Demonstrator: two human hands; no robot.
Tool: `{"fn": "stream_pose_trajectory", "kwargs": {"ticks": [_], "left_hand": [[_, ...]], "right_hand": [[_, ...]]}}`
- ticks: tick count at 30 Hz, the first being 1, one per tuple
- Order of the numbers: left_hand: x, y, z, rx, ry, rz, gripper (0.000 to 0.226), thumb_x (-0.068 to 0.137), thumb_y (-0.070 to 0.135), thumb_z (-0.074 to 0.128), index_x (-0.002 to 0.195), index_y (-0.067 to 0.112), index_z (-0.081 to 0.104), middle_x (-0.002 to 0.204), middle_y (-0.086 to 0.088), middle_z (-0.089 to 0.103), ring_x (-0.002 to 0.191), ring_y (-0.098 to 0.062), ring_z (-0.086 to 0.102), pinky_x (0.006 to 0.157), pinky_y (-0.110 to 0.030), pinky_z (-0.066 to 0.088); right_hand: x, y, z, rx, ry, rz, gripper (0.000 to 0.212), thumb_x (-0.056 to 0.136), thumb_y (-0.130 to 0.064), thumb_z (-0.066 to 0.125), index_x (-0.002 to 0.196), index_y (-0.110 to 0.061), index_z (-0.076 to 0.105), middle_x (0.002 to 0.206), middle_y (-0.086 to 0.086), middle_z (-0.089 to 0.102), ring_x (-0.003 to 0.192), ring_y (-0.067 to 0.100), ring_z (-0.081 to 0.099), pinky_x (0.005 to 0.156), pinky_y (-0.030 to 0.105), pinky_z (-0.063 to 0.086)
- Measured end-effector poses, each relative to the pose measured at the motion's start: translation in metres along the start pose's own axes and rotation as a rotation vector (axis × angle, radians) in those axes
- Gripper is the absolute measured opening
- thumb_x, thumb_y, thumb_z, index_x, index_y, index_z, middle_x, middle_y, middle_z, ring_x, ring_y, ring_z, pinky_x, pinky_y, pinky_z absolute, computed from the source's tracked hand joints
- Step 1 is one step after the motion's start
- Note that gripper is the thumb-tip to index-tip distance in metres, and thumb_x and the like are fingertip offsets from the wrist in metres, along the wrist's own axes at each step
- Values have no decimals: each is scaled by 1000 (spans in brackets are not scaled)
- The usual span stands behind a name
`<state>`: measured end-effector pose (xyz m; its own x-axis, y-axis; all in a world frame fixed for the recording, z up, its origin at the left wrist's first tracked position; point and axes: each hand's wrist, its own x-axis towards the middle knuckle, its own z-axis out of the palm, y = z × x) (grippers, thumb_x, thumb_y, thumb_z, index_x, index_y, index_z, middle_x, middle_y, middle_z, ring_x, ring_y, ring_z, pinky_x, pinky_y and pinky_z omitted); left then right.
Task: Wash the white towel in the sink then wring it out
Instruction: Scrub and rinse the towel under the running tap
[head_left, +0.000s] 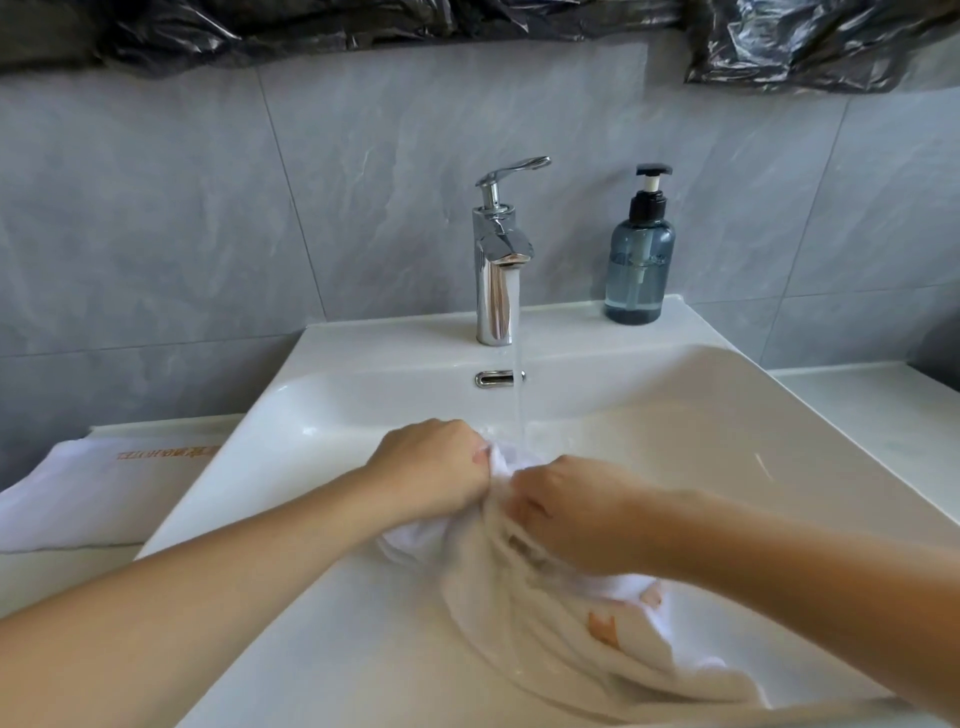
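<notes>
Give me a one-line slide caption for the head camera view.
Both hands, left hand and right hand, grip a white towel under the running faucet in a sink.

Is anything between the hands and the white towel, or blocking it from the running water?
Nothing visible. The left hand and right hand both grip the white towel directly in the sink, just beside the faucet stream.

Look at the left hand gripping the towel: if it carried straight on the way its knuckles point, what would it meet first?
The left hand points up and right over the white towel, so it would probably first meet the water stream from the faucet; depth is uncertain.
</notes>
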<state>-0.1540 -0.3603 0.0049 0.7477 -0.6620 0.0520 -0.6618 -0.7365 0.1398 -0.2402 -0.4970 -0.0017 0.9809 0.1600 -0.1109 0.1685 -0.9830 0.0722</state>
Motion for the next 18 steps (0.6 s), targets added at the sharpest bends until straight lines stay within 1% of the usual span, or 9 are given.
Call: {"fn": "stream_pose_trajectory", "kwargs": {"ticks": [2,5,8,10,12,14,15,16,18], "left_hand": [[-4,0,0,-29,42,41,41,100,36,36,63,21,40,82,-1,62,82,-30,52,66,-34,34],[-11,7,5,-134,29,109,48,102,40,39,59,19,37,65,-2,52,76,-31,51,61,-34,30],[0,-16,-11,-86,-53,-33,41,101,35,41,63,21,42,82,-2,60,87,-28,55,67,-32,36],[1,-35,-31,-307,-223,-54,34,101,31,45,69,20,51,81,4,57,88,-20,53,72,-28,39],[-9,-38,-49,-515,-351,-91,35,100,49,40,84,31,66,97,16,64,104,-12,56,94,-26,39],[-15,-32,-53,-320,-366,-134,61,89,79,15,116,50,62,130,22,56,133,-14,42,114,-39,24],[-16,-28,-47,-101,-296,-134,76,80,86,6,119,48,57,132,17,52,136,-18,36,112,-43,21],[-17,-21,-37,80,-216,-84,77,78,88,6,117,43,55,128,12,50,132,-20,35,108,-44,22],[-24,-4,-18,216,-108,87,50,88,75,32,117,39,49,121,8,44,123,-20,34,102,-41,24]], "right_hand": [[-1,2,0,-19,-14,-15,18,100,-18,42,105,-10,57,107,11,59,98,30,58,69,33,37],[-2,21,-3,26,29,103,14,98,-22,40,94,-19,54,100,8,62,95,32,63,72,34,47],[-13,9,7,5,163,29,25,104,-42,28,93,-22,40,101,3,60,95,30,59,72,36,40],[-20,8,1,21,366,-53,40,101,-53,18,96,-21,43,99,-2,56,95,23,54,80,36,40],[-24,26,-4,88,379,-108,42,102,-51,18,86,-23,44,86,-4,51,85,19,48,80,30,35],[-29,42,-7,203,291,-40,32,105,-29,24,81,-21,44,75,-1,52,74,22,54,70,31,38],[-33,35,-8,308,247,21,25,102,-23,27,88,-18,47,75,4,55,71,27,60,65,32,41],[-35,31,-2,259,167,30,21,99,-24,30,96,-16,50,80,8,57,74,32,63,64,35,43],[-35,19,-4,181,104,49,26,96,-41,40,98,-16,49,91,5,55,86,29,60,69,34,41]]}}
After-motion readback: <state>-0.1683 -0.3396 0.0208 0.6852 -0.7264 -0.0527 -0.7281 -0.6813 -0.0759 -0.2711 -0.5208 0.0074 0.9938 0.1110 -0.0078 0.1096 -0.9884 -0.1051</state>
